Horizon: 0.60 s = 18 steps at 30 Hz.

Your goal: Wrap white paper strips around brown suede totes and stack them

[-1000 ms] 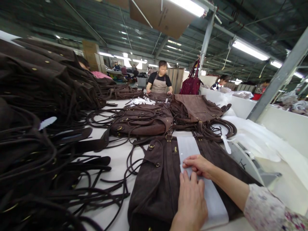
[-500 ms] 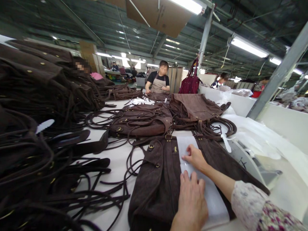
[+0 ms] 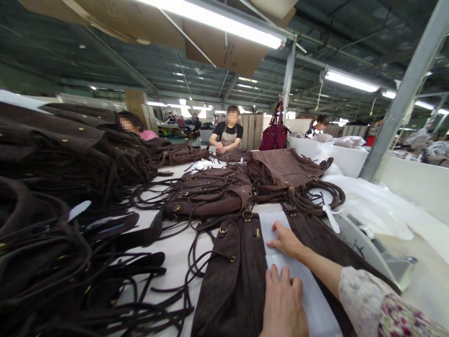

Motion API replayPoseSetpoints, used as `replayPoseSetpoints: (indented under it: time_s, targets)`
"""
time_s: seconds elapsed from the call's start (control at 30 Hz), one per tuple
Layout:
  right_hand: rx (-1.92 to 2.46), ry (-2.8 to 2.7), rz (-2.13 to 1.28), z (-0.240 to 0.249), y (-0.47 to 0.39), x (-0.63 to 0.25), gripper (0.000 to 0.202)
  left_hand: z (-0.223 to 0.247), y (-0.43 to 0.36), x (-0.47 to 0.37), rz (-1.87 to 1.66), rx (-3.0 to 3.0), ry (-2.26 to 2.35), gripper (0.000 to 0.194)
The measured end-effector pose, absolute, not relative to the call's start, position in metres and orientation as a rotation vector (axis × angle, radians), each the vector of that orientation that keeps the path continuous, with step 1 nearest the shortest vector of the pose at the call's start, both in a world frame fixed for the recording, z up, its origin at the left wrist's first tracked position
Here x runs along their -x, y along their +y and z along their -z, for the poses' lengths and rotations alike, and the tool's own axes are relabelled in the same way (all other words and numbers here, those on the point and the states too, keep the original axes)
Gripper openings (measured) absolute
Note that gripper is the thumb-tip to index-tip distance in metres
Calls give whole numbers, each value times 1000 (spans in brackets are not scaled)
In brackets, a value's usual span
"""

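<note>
Matt suede-like bag point(image 3: 224, 290), smooth plastic-looking strip point(image 3: 316, 292), shiny metal buckle point(image 3: 223, 230), matt cloth sleeve point(image 3: 361, 292)

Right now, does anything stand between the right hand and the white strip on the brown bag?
Nothing visible does: the right hand is directly over the white strip, with no other thing between them. The left hand lies on the strip nearer the camera, not in between.

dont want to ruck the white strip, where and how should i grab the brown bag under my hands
Probably by its two long sides, one hand in from the left and one from the right. The brown bag lies flat and wide, and the white strip runs down its middle, under the left hand and right hand. Mind loose straps by its left edge.
</note>
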State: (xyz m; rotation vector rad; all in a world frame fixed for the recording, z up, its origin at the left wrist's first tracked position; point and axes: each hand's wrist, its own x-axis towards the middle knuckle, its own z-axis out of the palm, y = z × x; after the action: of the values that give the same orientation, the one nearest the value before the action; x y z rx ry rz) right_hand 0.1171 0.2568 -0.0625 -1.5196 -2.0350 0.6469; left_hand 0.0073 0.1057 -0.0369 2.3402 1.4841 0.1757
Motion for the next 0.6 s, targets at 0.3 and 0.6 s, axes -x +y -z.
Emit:
replayPoseSetpoints:
  time_s: [0.3,0.6]
  targets:
    - [1040,-2215,-671,42,195,-117,23,27,92,-9,-120,-2392,1468,60]
    - [988,-2178,-517,-1,152,-179,31,19,91,-10,-62,-2517,1626,43]
